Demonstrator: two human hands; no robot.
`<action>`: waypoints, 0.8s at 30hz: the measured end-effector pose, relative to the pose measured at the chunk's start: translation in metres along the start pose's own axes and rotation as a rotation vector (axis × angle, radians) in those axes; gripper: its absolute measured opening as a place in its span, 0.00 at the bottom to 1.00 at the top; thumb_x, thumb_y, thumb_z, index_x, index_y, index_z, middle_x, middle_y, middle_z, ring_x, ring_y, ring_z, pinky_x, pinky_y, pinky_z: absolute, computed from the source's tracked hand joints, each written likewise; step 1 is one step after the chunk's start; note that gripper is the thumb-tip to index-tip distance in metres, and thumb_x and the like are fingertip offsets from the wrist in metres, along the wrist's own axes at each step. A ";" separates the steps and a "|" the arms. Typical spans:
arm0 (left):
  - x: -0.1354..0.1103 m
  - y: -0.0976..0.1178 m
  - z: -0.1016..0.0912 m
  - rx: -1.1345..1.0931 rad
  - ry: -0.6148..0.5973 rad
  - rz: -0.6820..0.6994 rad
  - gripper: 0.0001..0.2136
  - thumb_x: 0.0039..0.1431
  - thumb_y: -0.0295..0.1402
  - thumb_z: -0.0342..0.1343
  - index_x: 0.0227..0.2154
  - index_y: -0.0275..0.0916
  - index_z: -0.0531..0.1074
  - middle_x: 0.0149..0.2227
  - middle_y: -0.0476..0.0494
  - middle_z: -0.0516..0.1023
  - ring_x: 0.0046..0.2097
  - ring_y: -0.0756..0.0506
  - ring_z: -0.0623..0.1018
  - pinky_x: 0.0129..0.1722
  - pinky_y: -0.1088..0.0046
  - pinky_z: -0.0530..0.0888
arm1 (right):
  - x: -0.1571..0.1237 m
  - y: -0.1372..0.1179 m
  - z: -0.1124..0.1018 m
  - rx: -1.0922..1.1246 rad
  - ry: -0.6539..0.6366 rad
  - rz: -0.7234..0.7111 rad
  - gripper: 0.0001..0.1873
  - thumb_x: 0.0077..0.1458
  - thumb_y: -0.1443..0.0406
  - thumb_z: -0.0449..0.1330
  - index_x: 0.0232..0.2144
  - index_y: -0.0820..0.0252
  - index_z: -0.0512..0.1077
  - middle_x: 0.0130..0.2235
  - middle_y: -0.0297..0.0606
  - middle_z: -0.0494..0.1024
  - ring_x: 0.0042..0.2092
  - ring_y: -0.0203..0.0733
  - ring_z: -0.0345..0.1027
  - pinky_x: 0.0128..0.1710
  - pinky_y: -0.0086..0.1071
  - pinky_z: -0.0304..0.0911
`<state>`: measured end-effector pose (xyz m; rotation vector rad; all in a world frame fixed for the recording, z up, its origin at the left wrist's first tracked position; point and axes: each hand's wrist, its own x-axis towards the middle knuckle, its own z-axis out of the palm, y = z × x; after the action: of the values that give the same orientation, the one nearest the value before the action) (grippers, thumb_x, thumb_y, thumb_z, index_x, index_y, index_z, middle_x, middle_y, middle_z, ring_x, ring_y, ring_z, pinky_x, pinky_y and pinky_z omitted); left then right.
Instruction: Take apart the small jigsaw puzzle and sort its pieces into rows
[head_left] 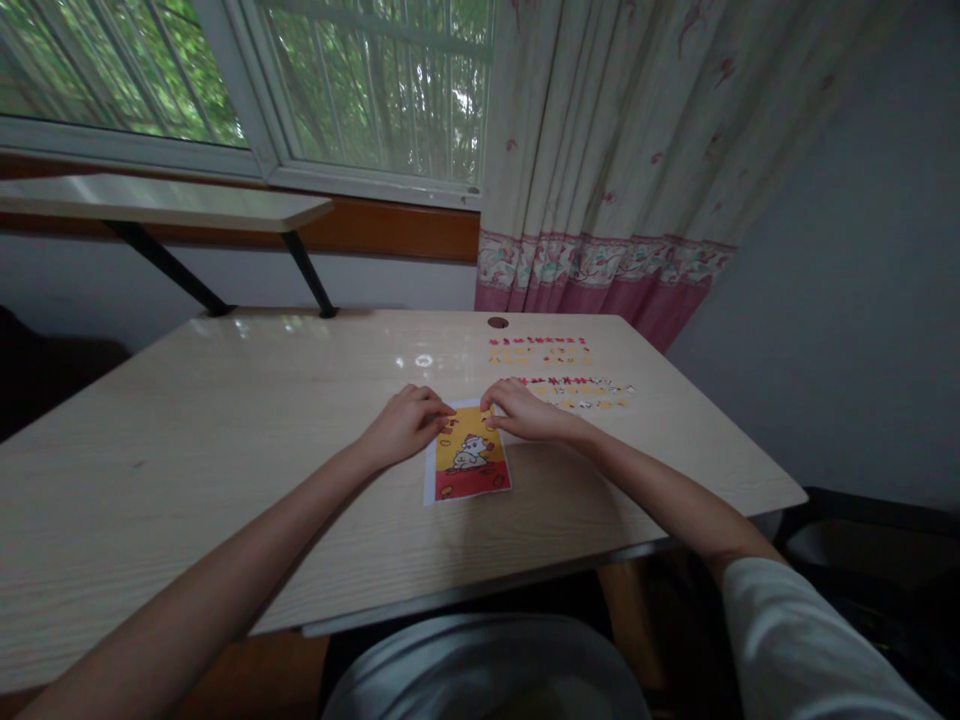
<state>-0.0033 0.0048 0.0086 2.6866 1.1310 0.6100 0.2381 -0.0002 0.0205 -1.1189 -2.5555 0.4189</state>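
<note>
A small picture sheet (471,465) with a white cartoon animal on yellow and red lies in front of me on the table, a white margin along its left side. My left hand (409,425) pinches its upper left edge between thumb and fingers. At the upper right edge, my right hand (521,410) does the same, fingers curled. Rows of small jigsaw puzzle pieces (574,381) in red, yellow and white lie beyond my right hand, which partly hides the nearer rows.
The pale wooden table (225,440) has a round dark cable hole (498,322) at the back. A raised shelf (172,200) on black supports stands back left. Behind are a window (375,90) and a patterned curtain (600,150); a dark chair (870,560) is at the right.
</note>
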 end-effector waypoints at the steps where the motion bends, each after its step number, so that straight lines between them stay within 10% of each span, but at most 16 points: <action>1: 0.000 0.002 0.000 -0.006 -0.001 0.001 0.11 0.56 0.33 0.50 0.38 0.40 0.76 0.35 0.41 0.75 0.40 0.43 0.70 0.42 0.65 0.67 | 0.000 0.000 0.000 0.016 0.003 0.004 0.07 0.53 0.66 0.58 0.36 0.61 0.69 0.38 0.40 0.72 0.43 0.41 0.60 0.44 0.35 0.54; 15: 0.007 0.028 -0.003 -0.570 0.073 -0.284 0.11 0.50 0.40 0.55 0.27 0.37 0.77 0.29 0.42 0.78 0.33 0.47 0.73 0.34 0.70 0.68 | 0.008 -0.012 0.010 0.760 0.223 0.129 0.16 0.44 0.61 0.65 0.36 0.61 0.72 0.28 0.34 0.75 0.31 0.34 0.68 0.34 0.30 0.64; 24: 0.007 0.031 -0.001 -0.601 0.104 -0.286 0.08 0.46 0.34 0.54 0.25 0.36 0.76 0.28 0.43 0.78 0.32 0.48 0.73 0.34 0.71 0.69 | 0.010 -0.016 0.015 0.687 0.279 0.129 0.13 0.47 0.59 0.61 0.33 0.62 0.72 0.30 0.36 0.75 0.32 0.35 0.68 0.34 0.30 0.63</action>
<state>0.0210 -0.0119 0.0212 1.9698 1.1066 0.8769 0.2156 -0.0052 0.0150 -0.9826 -1.8683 0.9980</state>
